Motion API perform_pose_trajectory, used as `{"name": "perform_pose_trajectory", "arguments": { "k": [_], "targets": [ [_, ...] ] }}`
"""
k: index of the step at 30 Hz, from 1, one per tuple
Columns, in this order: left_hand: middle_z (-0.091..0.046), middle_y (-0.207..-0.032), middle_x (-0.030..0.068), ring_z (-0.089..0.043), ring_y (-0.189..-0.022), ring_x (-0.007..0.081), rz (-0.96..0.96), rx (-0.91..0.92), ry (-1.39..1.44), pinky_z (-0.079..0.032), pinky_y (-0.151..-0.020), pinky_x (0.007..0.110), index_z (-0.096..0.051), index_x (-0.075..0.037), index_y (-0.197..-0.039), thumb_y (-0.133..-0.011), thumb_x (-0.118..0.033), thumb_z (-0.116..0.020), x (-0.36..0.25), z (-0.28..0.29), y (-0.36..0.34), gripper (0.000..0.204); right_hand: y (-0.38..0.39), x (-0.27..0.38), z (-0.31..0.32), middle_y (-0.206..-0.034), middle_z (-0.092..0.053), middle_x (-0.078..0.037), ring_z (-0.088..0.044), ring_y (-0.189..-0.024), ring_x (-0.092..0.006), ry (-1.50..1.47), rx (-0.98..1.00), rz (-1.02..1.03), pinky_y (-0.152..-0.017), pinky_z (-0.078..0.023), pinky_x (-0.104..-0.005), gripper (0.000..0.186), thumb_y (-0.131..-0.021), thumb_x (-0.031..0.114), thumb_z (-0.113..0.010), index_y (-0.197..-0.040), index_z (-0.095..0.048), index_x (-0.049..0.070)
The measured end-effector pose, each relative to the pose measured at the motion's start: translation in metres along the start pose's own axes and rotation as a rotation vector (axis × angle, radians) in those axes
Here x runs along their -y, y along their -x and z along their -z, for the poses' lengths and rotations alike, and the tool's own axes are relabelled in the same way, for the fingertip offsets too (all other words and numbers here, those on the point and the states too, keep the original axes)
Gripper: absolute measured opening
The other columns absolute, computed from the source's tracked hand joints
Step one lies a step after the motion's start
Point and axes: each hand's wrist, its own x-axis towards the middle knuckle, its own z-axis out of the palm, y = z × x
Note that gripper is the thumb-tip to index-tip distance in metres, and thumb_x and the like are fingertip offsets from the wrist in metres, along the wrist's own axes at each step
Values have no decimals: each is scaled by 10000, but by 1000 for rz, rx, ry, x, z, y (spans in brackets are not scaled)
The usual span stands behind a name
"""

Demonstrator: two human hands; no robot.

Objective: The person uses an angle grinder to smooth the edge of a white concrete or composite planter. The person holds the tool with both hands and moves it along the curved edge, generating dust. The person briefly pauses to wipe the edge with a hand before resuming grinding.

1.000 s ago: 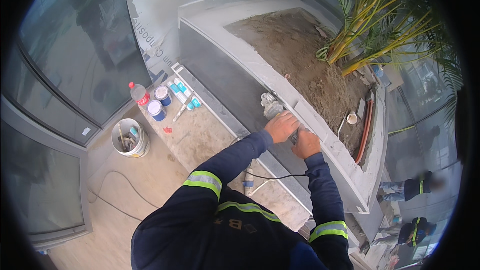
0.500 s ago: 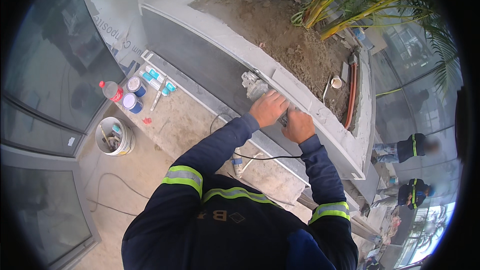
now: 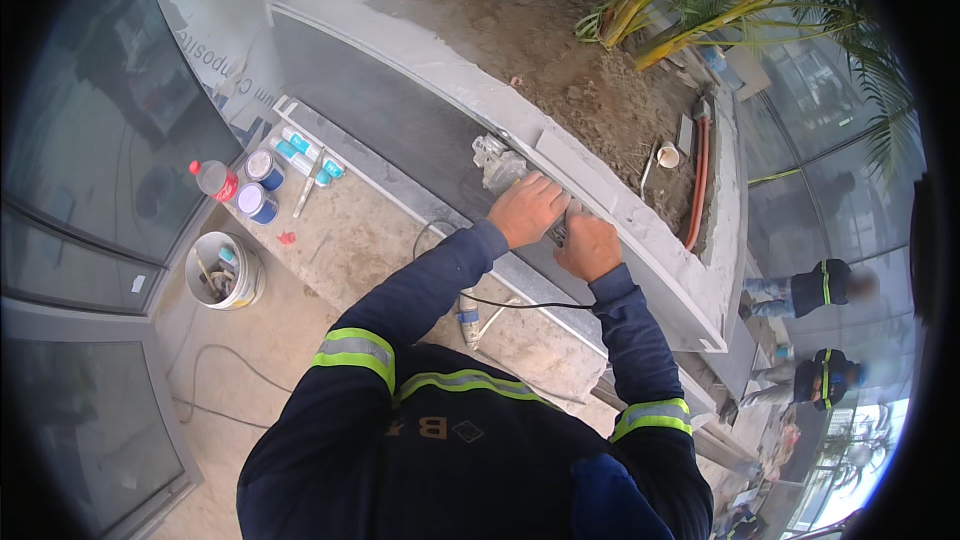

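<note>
Along the front edge of a grey slab-clad planter (image 3: 390,75), I hold a dusty corded power tool with a metal head (image 3: 497,162). My left hand (image 3: 528,209) is closed round its body just behind the head. Close beside it, my right hand (image 3: 588,243) is closed on the rear part, thumb side up. My fingers and palms hide most of the body, and the head's working side, against the slab near the planter's rim, cannot be made out. A black cord (image 3: 520,304) runs below my right wrist toward the ledge.
On the stone ledge (image 3: 325,240) stand a red-capped bottle (image 3: 214,180), two cans (image 3: 257,204), sealant tubes (image 3: 300,152) and a knife-like tool (image 3: 308,185). A white bucket (image 3: 243,285) of tools sits on the floor. The planter holds soil (image 3: 520,30), a palm (image 3: 640,10) and orange pipes (image 3: 697,180). Two people (image 3: 820,290) are at right.
The whole view has shifted slightly. Both hands keep their grip on the power tool, which stays at about the same place along the planter's edge.
</note>
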Motion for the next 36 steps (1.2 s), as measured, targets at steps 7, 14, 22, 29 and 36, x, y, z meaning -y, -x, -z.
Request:
{"name": "perform_pose_trajectory", "arguments": {
  "k": [7,14,22,29,36],
  "targets": [
    [-649,-990,84,-645,-1014,275,-6,-41,-67,-499,-971,414,-669,-53,-1014,-840,-130,-668,3,-2,2,190,-7,-10,-14,-892,-733,-279,-731,-820,-466,19,-16,45,-747,-598,-541,510,-680,136,-808,-1095,-587,-60],
    [-639,-883,25,-644,-943,225,7,-145,-146,-488,-898,373,-681,-126,-867,-792,-215,-698,30,-26,11,117,-36,-7,-31,-1027,-717,-318,-687,-1008,-517,-27,3,55,-878,-549,-576,639,-680,84,-827,-1244,-556,-49],
    [-655,-840,-7,-668,-888,212,-28,-240,-195,-502,-856,385,-688,-161,-822,-757,-256,-728,-4,-42,2,122,2,-6,-1,-987,-693,-342,-654,-989,-560,-18,31,12,-853,-529,-591,538,-697,42,-761,-1193,-581,-60],
    [-643,-856,-9,-656,-907,205,-27,-212,-208,-489,-861,372,-674,-153,-829,-790,-256,-704,7,-42,8,114,-13,-26,-32,-980,-695,-341,-661,-982,-554,-37,-41,78,-851,-535,-586,445,-695,60,-776,-1089,-599,-50],
    [-636,-916,12,-644,-953,207,9,-150,-178,-489,-906,361,-672,-149,-865,-777,-202,-722,23,-26,10,114,-33,-20,-31,-952,-722,-316,-698,-934,-526,-3,-48,105,-816,-557,-585,537,-684,75,-820,-1156,-589,-32]
  ]
}}
